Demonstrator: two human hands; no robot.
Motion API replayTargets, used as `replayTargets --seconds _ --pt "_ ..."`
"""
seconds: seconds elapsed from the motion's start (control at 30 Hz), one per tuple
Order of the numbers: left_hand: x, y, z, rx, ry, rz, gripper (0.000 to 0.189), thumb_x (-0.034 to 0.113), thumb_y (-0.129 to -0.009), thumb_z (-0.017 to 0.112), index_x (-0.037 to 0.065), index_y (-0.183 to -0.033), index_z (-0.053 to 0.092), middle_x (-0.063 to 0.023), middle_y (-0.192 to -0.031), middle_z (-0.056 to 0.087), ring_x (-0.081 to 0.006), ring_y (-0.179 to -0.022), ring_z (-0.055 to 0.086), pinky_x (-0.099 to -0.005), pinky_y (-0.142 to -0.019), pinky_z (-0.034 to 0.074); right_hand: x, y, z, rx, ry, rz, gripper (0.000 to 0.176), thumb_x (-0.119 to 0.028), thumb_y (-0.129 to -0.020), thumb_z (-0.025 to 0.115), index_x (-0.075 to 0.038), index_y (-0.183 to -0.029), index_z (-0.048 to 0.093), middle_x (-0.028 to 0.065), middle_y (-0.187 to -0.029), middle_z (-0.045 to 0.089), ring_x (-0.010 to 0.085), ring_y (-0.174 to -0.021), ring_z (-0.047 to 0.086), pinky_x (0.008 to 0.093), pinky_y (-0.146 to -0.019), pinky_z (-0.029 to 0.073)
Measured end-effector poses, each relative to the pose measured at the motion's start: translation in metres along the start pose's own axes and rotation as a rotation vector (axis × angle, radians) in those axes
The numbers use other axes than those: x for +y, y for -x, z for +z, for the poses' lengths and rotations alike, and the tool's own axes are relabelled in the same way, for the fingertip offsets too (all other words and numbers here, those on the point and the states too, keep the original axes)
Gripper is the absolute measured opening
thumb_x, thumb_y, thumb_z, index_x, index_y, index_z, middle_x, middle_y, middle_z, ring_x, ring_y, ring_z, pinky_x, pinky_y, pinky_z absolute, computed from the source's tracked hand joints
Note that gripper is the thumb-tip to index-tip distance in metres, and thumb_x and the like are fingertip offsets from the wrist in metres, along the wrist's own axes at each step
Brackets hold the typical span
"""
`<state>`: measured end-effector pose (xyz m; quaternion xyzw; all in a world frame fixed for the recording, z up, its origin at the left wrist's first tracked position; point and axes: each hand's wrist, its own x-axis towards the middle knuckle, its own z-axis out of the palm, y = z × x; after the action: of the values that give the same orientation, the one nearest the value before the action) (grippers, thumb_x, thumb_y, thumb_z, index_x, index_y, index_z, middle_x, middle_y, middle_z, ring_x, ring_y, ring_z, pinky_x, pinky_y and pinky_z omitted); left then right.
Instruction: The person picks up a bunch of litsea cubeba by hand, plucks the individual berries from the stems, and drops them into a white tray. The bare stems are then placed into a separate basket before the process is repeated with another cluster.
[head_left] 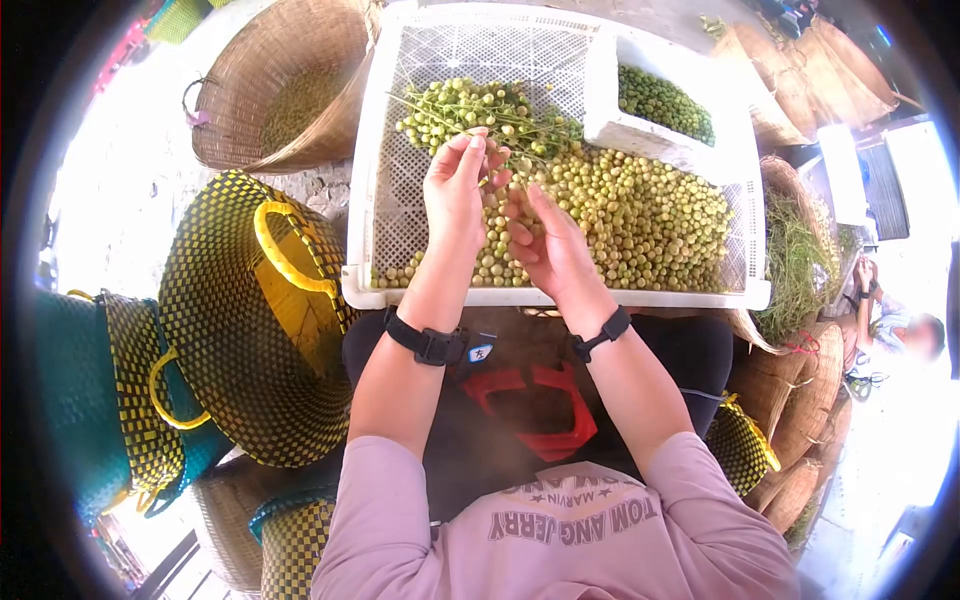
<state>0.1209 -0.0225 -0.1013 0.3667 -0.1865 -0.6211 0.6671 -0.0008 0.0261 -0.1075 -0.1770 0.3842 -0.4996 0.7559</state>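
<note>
My left hand (460, 190) is raised over the white mesh crate (560, 297), thumb and fingers pinched on what looks like a thin green stem. Just right of it, my right hand (556, 250) has its fingers curled in; what they hold, if anything, is hidden. Below both hands, loose round yellow-green fruits (640, 215) cover the crate's near and right part. Behind my left hand lies a heap of green fruits on stems (455, 108). A white foam box (640, 140) of smaller dark green fruits (665, 103) stands in the crate's far right corner.
At the far left stands a woven basket (235, 100) with fruits inside. A black-and-yellow basket (220, 300) with yellow handles sits beside the crate. On the right, a basket holds green stems (792, 265); more baskets (775, 390) stand nearby. Another person (890, 325) is at far right.
</note>
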Motion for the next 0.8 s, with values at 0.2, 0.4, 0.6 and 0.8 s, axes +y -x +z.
replayTargets --seconds 0.2,0.4,0.6,0.8 --pt "0.003 -0.008 -0.008 0.009 0.048 0.013 0.018 0.011 -0.091 0.06 0.004 -0.107 0.059 -0.0056 -0.094 0.063 -0.0177 -0.087 0.064 -0.0332 -0.072 0.057 -0.001 0.019 -0.005 -0.049 -0.012 0.051 0.022 -0.03 -0.091 0.059 -0.012 -0.102 0.057 0.0024 -0.089 0.057 0.0068 -0.063 0.046 0.0179 -0.045 0.031" --pt "-0.004 0.005 0.006 -0.06 -0.089 0.023 0.007 0.01 -0.093 0.057 0.006 -0.098 0.055 -0.0049 -0.098 0.062 -0.0181 -0.09 0.065 -0.0305 -0.073 0.056 0.002 0.003 0.006 -0.012 -0.039 0.039 0.025 -0.036 -0.092 0.059 -0.013 -0.1 0.057 0.0008 -0.088 0.057 0.0045 -0.061 0.046 0.0162 -0.043 0.03" --pt "-0.004 0.005 0.007 -0.143 -0.29 0.096 0.012 0.014 -0.093 0.057 0.007 -0.104 0.059 -0.0011 -0.096 0.065 -0.0127 -0.089 0.065 -0.0224 -0.065 0.051 0.005 -0.009 -0.003 -0.012 0.005 -0.071 0.016 -0.027 -0.093 0.06 -0.013 -0.099 0.055 -0.0032 -0.084 0.056 0.0025 -0.06 0.045 0.0154 -0.043 0.03" --pt "0.008 0.0 0.002 -0.009 -0.349 0.028 0.014 0.018 -0.092 0.06 0.01 -0.104 0.061 0.001 -0.097 0.067 -0.0107 -0.086 0.066 -0.0191 -0.061 0.047 0.002 0.004 -0.022 -0.022 -0.061 0.017 0.016 -0.026 -0.094 0.057 -0.013 -0.104 0.056 -0.0004 -0.088 0.057 0.0053 -0.063 0.045 0.0166 -0.045 0.03"
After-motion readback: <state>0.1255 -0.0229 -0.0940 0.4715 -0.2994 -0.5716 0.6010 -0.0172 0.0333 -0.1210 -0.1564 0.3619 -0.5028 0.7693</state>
